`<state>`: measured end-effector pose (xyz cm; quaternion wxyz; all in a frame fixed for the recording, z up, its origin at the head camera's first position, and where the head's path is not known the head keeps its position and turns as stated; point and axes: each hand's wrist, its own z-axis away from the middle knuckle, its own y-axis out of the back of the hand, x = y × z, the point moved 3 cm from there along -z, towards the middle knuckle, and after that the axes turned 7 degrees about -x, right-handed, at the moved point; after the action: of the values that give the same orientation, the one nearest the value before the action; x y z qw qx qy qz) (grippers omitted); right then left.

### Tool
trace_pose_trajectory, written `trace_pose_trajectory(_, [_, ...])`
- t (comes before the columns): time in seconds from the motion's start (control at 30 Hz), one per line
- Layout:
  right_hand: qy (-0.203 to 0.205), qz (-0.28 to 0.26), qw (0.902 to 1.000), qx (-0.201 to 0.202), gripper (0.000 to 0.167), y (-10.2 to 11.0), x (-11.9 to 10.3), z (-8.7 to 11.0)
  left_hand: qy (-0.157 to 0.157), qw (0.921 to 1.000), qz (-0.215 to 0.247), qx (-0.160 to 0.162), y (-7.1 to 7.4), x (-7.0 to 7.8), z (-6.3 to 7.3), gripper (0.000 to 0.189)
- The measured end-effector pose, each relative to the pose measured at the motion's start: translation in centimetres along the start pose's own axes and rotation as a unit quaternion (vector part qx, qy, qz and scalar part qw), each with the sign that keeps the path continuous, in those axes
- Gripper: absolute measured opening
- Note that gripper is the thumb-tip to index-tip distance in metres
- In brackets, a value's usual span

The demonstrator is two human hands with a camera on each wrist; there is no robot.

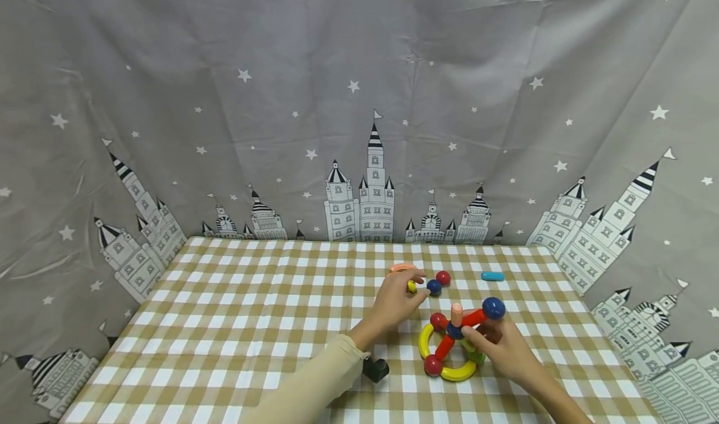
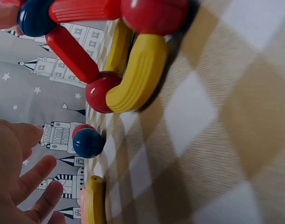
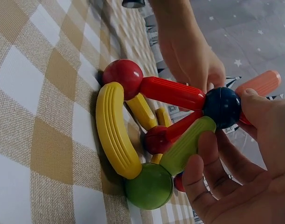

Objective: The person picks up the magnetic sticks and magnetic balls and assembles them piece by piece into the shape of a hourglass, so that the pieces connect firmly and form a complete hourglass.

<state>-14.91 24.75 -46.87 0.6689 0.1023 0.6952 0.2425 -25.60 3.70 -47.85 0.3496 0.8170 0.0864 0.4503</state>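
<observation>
My right hand (image 1: 505, 346) holds a structure of magnetic balls and rods at its blue centre ball (image 3: 221, 108), thumb and fingers around it. Red rods (image 1: 444, 348) and a salmon rod (image 1: 457, 315) stick out from that ball. Below lie curved yellow rods (image 3: 115, 133), red balls (image 3: 122, 78) and a green ball (image 3: 149, 185), joined by a light green rod (image 3: 186, 145). Another blue ball (image 1: 494, 308) tips a raised red rod. Farther back, my left hand (image 1: 397, 296) reaches over a yellow rod (image 2: 95, 200), fingers spread and apart from it in the left wrist view.
Beside the left fingertips lie a loose blue ball (image 1: 434, 288) and red ball (image 1: 443, 278). A curved salmon rod (image 1: 402, 267) is behind that hand. The light blue rod (image 1: 492, 276) lies at the back right on the checked tablecloth (image 1: 269, 324). A grey curtain (image 1: 224, 130) hangs behind.
</observation>
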Motion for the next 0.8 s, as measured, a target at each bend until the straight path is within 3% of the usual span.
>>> trace_pose_trajectory(0.27, [0.018, -0.007, 0.9997, -0.017, 0.039, 0.1, 0.2, 0.0, 0.017, 0.9946, -0.101, -0.010, -1.1, 0.4, -1.5, 0.033])
trace_pose_trajectory(0.47, [0.035, 0.013, 0.9982, -0.046, 0.038, 0.3, 0.1, -0.4, 0.018, 0.9888, -0.148, -0.016, -1.9, 0.0, -2.0, 0.034])
trace_pose_trajectory(0.8, [0.029, 0.000, 0.9985, -0.047, 0.038, 0.3, -0.3, -0.7, 0.050, 0.9758, -0.210, -0.034, -2.9, -0.6, -2.6, 0.038])
